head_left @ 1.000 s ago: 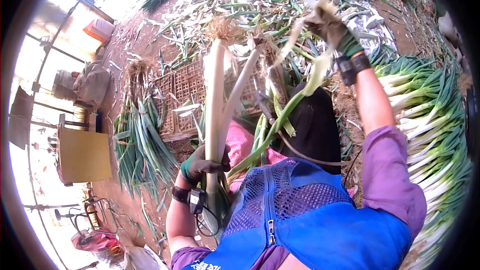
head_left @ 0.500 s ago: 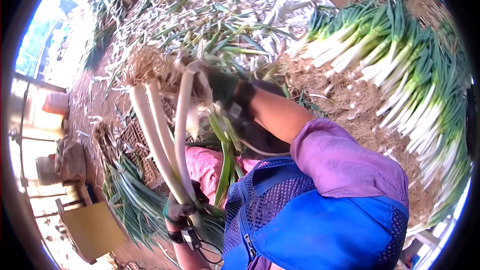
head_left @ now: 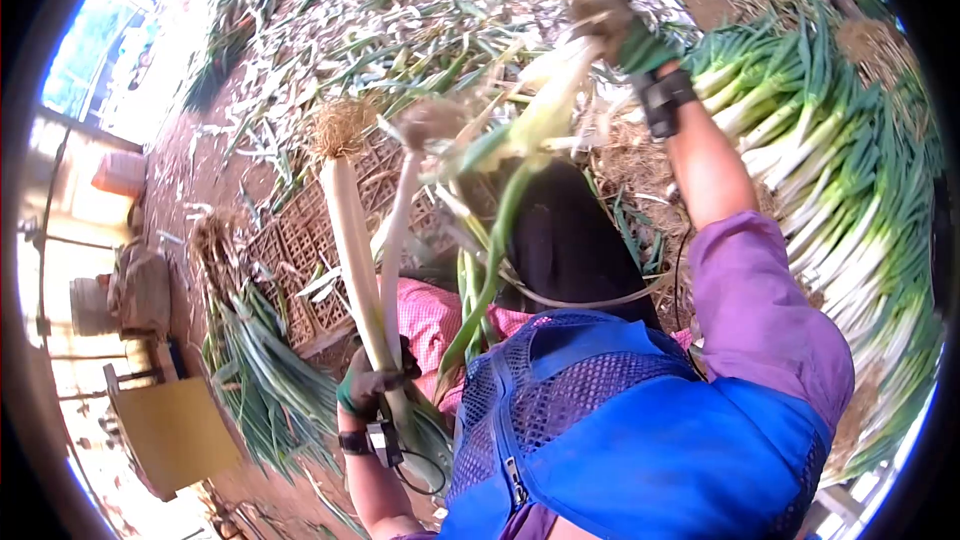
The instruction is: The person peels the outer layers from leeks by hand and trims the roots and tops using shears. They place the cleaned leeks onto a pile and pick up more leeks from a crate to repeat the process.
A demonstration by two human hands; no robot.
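Observation:
My left hand (head_left: 368, 386), in a dark glove with green, is closed round a few green onions (head_left: 352, 240) near their lower ends. Their white stalks point up, with bushy brown roots at the top; one stalk's root end is blurred. Up at the right, my gloved right hand (head_left: 620, 32) is closed on a pale strip of outer leaf (head_left: 560, 90). The strip stretches down toward the held onions and is smeared by motion. A long green leaf (head_left: 500, 240) hangs from it over my lap. The right fingertips are blurred.
Trimmed green onions (head_left: 800, 180) lie in a long row at the right. Untrimmed green onions (head_left: 260, 370) rest at the left beside a brown plastic crate (head_left: 300, 240). Peeled leaf scraps (head_left: 400, 40) cover the floor ahead. A yellowish board (head_left: 175, 430) stands at lower left.
My right hand has swung up and right from beside the roots, pulling a leaf strip away. My left hand keeps its hold, and the stalks have shifted slightly right.

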